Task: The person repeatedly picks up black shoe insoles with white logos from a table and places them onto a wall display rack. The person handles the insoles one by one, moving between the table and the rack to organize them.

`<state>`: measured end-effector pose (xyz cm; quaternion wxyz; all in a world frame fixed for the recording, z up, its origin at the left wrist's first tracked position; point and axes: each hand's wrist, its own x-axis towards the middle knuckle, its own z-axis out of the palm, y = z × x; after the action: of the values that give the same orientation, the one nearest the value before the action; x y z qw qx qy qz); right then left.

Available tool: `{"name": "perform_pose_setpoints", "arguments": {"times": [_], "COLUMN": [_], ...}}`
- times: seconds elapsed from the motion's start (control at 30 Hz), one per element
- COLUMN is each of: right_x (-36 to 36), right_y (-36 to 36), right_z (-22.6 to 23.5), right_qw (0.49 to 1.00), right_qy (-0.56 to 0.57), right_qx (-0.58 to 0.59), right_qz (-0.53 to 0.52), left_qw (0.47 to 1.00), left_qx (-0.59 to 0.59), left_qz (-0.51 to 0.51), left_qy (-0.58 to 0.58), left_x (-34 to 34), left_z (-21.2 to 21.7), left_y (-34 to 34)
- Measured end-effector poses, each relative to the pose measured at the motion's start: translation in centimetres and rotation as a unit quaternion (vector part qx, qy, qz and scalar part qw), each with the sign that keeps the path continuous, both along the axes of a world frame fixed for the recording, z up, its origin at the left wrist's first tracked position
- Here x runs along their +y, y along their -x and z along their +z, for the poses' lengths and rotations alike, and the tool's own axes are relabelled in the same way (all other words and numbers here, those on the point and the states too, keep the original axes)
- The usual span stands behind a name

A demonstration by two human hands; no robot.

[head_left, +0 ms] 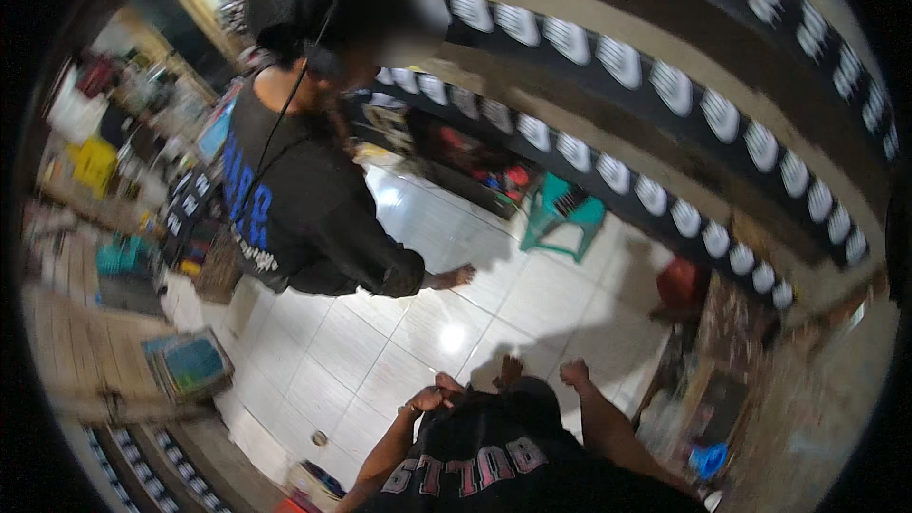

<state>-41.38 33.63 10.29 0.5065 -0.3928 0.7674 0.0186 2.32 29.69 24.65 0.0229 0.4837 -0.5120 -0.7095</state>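
Note:
My left hand [432,398] is low in the middle, fingers curled, resting against the hem of my black shirt [484,456] with pink letters. My right hand [573,373] is raised a little to the right of it, fingers also curled, with nothing visible in it. One of my bare feet [510,370] shows between the hands on the white tiled floor [380,351]. Another person in a black shirt [294,199], wearing a headset, stands ahead on the left, with one bare foot [457,275] out on the tiles.
A teal plastic stool [562,217] and a red stool [682,285] stand by the far wall. A wooden bench [76,342] with a blue-green box [190,363] runs along the left. Cluttered shelves fill the upper left. A blue object [708,461] lies at lower right.

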Motion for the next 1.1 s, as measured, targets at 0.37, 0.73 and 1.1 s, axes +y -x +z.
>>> {"name": "perform_pose_setpoints", "arguments": {"times": [0.37,0.73,1.1], "right_x": [-16.8,-21.0,-37.4], "right_y": [-7.1,-18.3,-44.1], "right_z": [4.1,0.7,5.0], "right_qw": [0.97,0.984,0.975], "right_qy": [0.064,-0.132,-0.064], "right_qx": [-0.185,-0.111,-0.208], "right_qz": [-0.144,0.034,0.037], "left_qw": [0.901,0.933,0.863], "left_qx": [-0.26,-0.323,-0.192], "left_qz": [-0.2,0.144,0.441], "left_qy": [0.285,-0.068,-0.152], "left_x": [-1.6,0.3,-7.6], "left_z": [-5.2,-11.6,-6.4], "left_y": [-3.3,-17.5,-36.8]}}
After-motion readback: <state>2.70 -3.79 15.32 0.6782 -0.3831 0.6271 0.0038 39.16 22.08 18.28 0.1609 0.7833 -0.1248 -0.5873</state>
